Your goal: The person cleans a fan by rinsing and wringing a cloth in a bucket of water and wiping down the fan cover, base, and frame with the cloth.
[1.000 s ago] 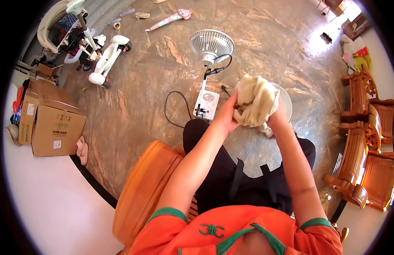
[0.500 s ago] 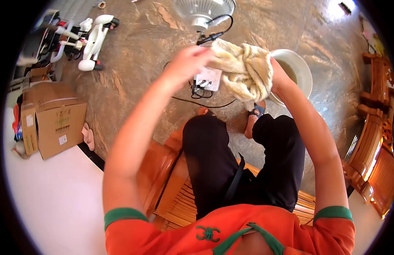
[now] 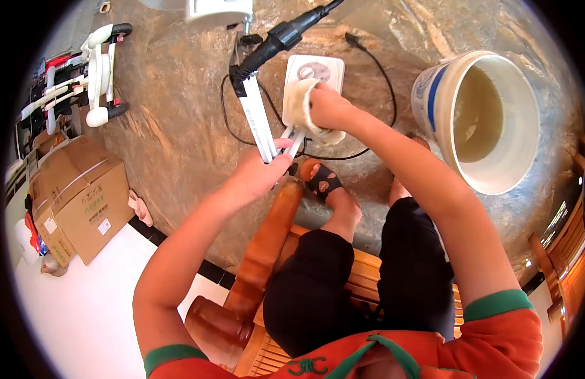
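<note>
My right hand is closed on a cream cloth, which is pressed around a white bar beside the white base of a jointed stand. My left hand grips the stand's white metal arm near its lower end, fingers wrapped around it. A black joint with a thick black cable sleeve tops the arm. The white head above it is cut off by the upper edge. Part of the base is hidden behind the cloth and my right hand.
A white bucket of murky water stands on the right. A thin black cord loops over the stone-patterned floor. On the left are a cardboard box and a white wheeled scooter. Wooden furniture lines the right.
The bunched cloth, earlier between both hands near the bucket, is now in my right hand at the stand. My left hand has taken hold of the arm. The view has shifted closer to the stand.
</note>
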A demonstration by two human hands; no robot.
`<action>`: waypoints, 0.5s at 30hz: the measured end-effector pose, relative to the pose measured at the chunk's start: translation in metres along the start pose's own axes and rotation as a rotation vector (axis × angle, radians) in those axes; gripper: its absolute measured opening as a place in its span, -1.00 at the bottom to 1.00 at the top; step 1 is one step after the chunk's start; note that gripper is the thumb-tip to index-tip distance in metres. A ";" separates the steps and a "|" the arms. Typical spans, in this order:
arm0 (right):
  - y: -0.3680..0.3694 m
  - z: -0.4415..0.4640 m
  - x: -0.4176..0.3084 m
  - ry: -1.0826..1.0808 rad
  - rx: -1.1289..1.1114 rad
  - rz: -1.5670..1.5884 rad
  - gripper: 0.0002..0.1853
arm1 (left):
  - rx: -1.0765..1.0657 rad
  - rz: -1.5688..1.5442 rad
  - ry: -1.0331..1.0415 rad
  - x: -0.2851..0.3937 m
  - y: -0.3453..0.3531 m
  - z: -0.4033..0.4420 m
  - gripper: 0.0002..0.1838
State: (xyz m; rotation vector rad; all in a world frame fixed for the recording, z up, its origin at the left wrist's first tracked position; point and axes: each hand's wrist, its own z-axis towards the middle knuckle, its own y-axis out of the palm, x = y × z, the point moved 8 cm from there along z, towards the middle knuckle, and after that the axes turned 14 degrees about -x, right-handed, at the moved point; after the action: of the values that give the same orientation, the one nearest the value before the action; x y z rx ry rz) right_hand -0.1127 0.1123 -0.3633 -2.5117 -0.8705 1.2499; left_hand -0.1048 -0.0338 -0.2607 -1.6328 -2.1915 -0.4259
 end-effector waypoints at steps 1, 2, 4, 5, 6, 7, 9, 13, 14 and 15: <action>0.014 0.007 -0.005 0.005 -0.053 -0.144 -0.62 | -0.013 0.012 0.017 -0.001 0.001 0.001 -0.59; 0.027 0.022 0.001 0.002 -0.144 -0.129 -0.62 | -0.023 0.023 0.034 0.000 0.001 0.000 -0.60; 0.038 0.056 0.017 -0.007 -0.317 -0.114 -0.61 | 0.012 0.045 0.045 0.002 -0.001 0.000 -0.60; 0.039 0.060 0.021 -0.094 -0.418 -0.135 -0.63 | 0.021 0.049 0.065 0.002 -0.002 -0.001 -0.61; 0.038 0.060 0.018 -0.111 -0.463 -0.175 -0.63 | 0.028 0.054 0.086 0.003 -0.002 -0.001 -0.61; 0.037 0.060 0.013 -0.127 -0.505 -0.213 -0.64 | 0.043 0.057 0.099 0.003 -0.002 0.000 -0.62; 0.038 0.061 0.006 -0.169 -0.606 -0.207 -0.65 | 0.071 0.071 0.126 0.005 -0.003 -0.001 -0.63; 0.060 0.088 0.022 -0.314 -0.615 -0.092 -0.66 | 0.116 0.059 0.163 0.005 -0.003 -0.003 -0.64; 0.067 0.093 0.027 -0.346 -0.613 -0.064 -0.66 | 0.123 0.054 0.181 0.003 -0.003 -0.003 -0.63; 0.066 0.089 0.025 -0.338 -0.606 -0.065 -0.66 | 0.129 0.045 0.200 0.002 -0.003 -0.001 -0.62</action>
State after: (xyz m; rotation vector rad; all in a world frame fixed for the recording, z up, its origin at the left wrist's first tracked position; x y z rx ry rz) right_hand -0.1435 0.0670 -0.4629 -2.6972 -1.6063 1.6100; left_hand -0.1081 -0.0337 -0.2586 -1.5001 -1.9891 -0.4077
